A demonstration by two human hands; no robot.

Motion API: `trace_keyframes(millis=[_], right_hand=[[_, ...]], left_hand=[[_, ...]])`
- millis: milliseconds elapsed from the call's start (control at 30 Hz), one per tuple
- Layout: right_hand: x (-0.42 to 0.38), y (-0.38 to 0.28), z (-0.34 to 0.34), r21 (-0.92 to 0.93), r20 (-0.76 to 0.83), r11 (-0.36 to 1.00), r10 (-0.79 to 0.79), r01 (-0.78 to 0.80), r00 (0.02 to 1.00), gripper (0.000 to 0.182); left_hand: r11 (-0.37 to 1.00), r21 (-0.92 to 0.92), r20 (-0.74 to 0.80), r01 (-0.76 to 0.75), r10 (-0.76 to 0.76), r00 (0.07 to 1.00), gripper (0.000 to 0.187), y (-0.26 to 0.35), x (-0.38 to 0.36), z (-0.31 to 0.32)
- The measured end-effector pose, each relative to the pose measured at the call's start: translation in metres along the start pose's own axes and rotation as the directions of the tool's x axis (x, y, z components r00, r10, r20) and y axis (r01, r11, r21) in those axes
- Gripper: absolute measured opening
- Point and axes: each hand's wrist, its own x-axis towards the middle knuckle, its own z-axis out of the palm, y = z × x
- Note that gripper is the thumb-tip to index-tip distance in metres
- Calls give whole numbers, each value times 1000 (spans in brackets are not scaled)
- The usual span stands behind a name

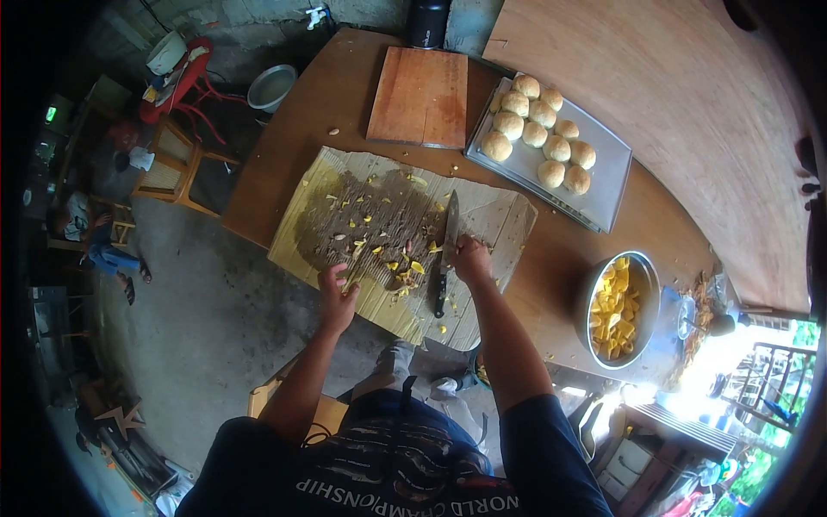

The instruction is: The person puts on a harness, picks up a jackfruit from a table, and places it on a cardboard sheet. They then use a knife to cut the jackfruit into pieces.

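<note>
A stained sheet of cardboard (388, 185) lies on the wooden table, strewn with yellow peel scraps (417, 267) and small bits. On its right part rests a large knife (452, 220), blade pointing away from me and black handle towards me. My right hand (473, 261) is closed just right of the knife, fingers curled down close to the blade. Whatever is in those fingers is hidden. Over the cardboard's near edge, my left hand (339, 295) has its fingers bent but apart, and no object shows in it.
Right of the cardboard stands a metal bowl (594, 340) of yellow pieces. Behind it, a metal tray (603, 194) bears several round buns (551, 138). A wooden board (419, 95) lies at the back. A chair (177, 164) and a seated person (95, 228) are at left.
</note>
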Motion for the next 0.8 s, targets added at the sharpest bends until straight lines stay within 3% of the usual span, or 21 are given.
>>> trace_keyframes(millis=[67, 133, 200, 267, 333, 467, 533, 600, 633, 700, 800], right_hand=[[-1, -3, 0, 10, 6, 999, 37, -37, 999, 35], [-2, -5, 2, 22, 14, 997, 80, -81, 997, 37], [-1, -8, 6, 32, 2, 990, 135, -135, 991, 42], [-1, -9, 13, 49, -38, 990, 132, -131, 990, 42], [-2, -10, 18, 65, -81, 990, 132, -127, 988, 42], [-7, -14, 12, 89, -103, 989, 126, -117, 987, 37], [-6, -2, 17, 115, -134, 989, 105, -90, 985, 35], [-2, 14, 20, 330, -175, 943, 100, -38, 979, 28], [-10, 7, 6, 328, -178, 944, 102, -39, 979, 28], [-23, -3, -22, 636, -19, 763, 168, -117, 986, 15], [-38, 16, -43, 661, -16, 742, 159, -109, 987, 19]], left_hand=[[1000, 4, -4, -28, 28, 1000, 52, 1, 2, 6], [994, -7, 102, -105, 105, 989, 43, 11, 1, 20], [1000, 12, 341, -11, 6, 940, 35, 49, -6, 46], [887, 263, 347, -380, 280, 895, 36, 52, -18, 94], [877, 444, 541, -184, -98, 835, 41, 85, -10, 122], [885, 460, 527, -64, -215, 822, 43, 114, -1, 140], [894, 440, 498, -82, -167, 851, 44, 102, -2, 146], [902, 419, 469, -106, -115, 876, 44, 89, -5, 154], [924, 364, 430, -122, -50, 902, 44, 83, -8, 157], [949, 289, 400, -130, 4, 917, 41, 75, -10, 160], [946, 290, 371, -143, 26, 928, 37, 69, -15, 164]])
